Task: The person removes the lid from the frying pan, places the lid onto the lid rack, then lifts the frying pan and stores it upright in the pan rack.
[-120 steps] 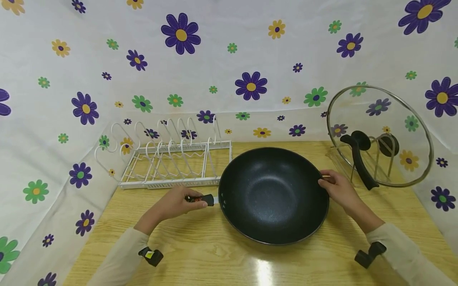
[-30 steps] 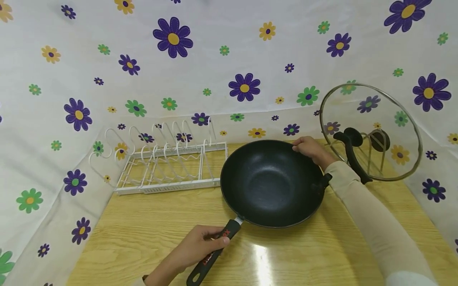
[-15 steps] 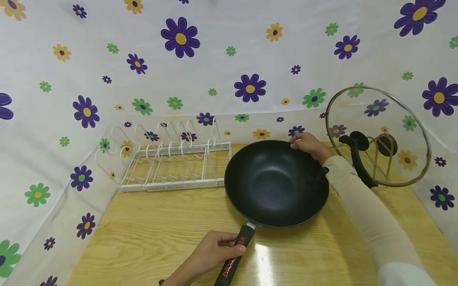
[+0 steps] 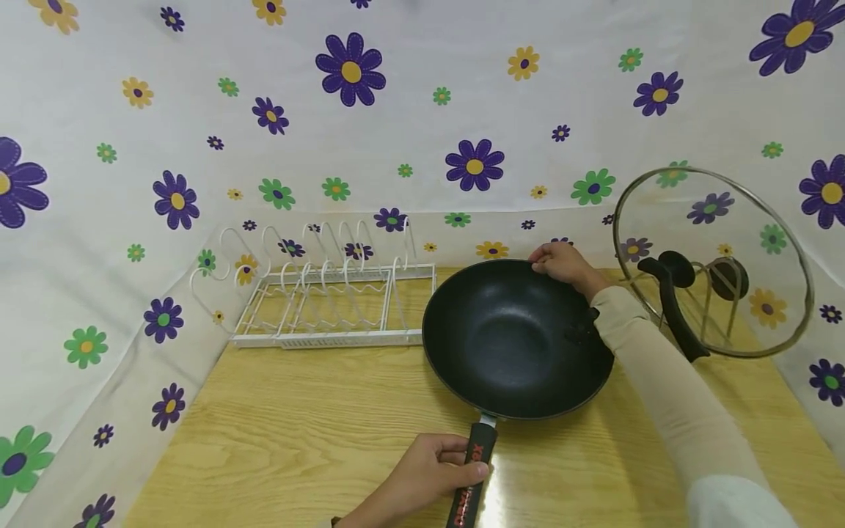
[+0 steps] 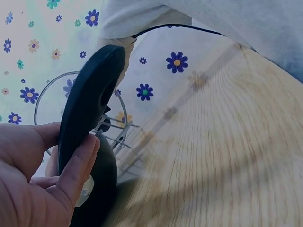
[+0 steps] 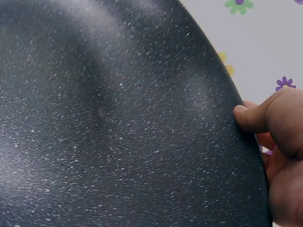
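Note:
A black wok (image 4: 508, 345) is right of centre in the head view, its speckled inside facing up towards me. Its long black handle (image 4: 472, 469) points down towards the front edge, with red lettering along it. My left hand (image 4: 425, 473) grips this handle, thumb on top. In the left wrist view the handle (image 5: 90, 99) rises between the thumb and fingers. My right hand (image 4: 564, 265) pinches the wok's far rim. The right wrist view shows the thumb of my right hand (image 6: 279, 127) over the rim of the wok (image 6: 142, 113). Fingers beneath the rim are partly hidden.
A white wire dish rack (image 4: 330, 339) stands left of the wok on the wooden table (image 4: 297, 425). At the right, a glass lid (image 4: 713, 172) with a black handle leans upright in a wire stand (image 4: 722, 308). A flower-print curtain encloses the back and sides.
The wok has turned, its handle swinging from pointing left to pointing towards me, and my left hand moved with it. My right hand went from the right rim to the far rim.

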`<state>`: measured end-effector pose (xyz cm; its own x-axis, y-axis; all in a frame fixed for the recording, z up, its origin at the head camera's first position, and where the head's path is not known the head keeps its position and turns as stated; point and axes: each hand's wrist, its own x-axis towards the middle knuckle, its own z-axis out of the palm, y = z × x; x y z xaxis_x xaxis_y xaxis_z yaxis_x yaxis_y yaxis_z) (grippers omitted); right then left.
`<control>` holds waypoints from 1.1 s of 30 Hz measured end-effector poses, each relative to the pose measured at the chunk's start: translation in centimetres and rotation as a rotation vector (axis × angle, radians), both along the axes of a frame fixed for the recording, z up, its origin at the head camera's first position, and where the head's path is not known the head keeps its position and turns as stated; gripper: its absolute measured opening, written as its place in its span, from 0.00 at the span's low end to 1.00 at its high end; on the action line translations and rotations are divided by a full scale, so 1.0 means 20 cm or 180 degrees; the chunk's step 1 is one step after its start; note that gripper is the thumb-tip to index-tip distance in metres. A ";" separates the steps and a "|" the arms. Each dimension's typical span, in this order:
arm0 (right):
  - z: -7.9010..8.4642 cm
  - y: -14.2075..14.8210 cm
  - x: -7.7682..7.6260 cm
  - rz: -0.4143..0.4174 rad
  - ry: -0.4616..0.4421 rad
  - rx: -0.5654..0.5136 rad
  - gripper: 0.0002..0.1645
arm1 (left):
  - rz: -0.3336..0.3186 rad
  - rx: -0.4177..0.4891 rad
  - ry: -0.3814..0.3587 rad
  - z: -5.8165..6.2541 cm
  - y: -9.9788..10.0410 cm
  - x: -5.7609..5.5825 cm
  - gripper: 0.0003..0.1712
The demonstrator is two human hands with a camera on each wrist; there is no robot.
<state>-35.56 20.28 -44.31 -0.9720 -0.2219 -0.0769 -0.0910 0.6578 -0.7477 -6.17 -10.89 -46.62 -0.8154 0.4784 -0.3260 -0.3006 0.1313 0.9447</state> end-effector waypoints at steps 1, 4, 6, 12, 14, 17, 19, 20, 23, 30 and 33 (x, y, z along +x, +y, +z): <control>-0.01 0.00 -0.01 0.0008 0.0044 0.0031 0.17 | 0.0001 0.0020 -0.0001 0.00 0.01 0.00 0.20; -0.02 -0.02 -0.02 0.0050 0.0157 0.0089 0.16 | 0.0013 0.0039 0.0016 -0.01 0.04 0.00 0.21; -0.02 -0.03 -0.03 0.0076 0.0217 0.0155 0.15 | 0.0030 0.0031 0.0019 -0.02 0.05 0.00 0.22; -0.02 -0.04 -0.06 0.0135 0.0231 0.0273 0.15 | 0.0116 -0.0024 -0.0002 -0.04 0.10 -0.01 0.28; -0.02 -0.04 -0.07 0.0129 0.0218 0.0301 0.15 | 0.0131 0.0004 0.0017 -0.04 0.12 -0.01 0.27; -0.02 -0.05 -0.08 0.0114 0.0224 0.0344 0.15 | 0.0154 0.0054 0.0042 -0.04 0.14 -0.01 0.24; -0.02 -0.06 -0.09 0.0096 0.0251 0.0378 0.15 | 0.0170 0.0061 0.0090 -0.04 0.16 -0.01 0.22; -0.01 -0.06 -0.09 0.0097 0.0267 0.0391 0.15 | 0.0179 0.0063 0.0109 -0.04 0.17 -0.01 0.22; -0.01 -0.07 -0.09 0.0091 0.0325 0.0439 0.15 | 0.0193 0.0063 0.0147 -0.04 0.19 -0.01 0.20; 0.00 -0.09 -0.10 0.0040 0.0426 0.0614 0.15 | 0.0198 0.0109 0.0145 -0.04 0.22 -0.02 0.18; 0.02 -0.11 -0.11 0.0048 0.0450 0.0691 0.17 | 0.0187 0.0116 0.0128 -0.03 0.22 -0.03 0.19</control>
<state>-37.77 18.14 -43.90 -0.9732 -0.2297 0.0121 -0.1957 0.7992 -0.5683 -6.68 -6.47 -47.32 -0.8544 0.4404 -0.2757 -0.2685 0.0800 0.9600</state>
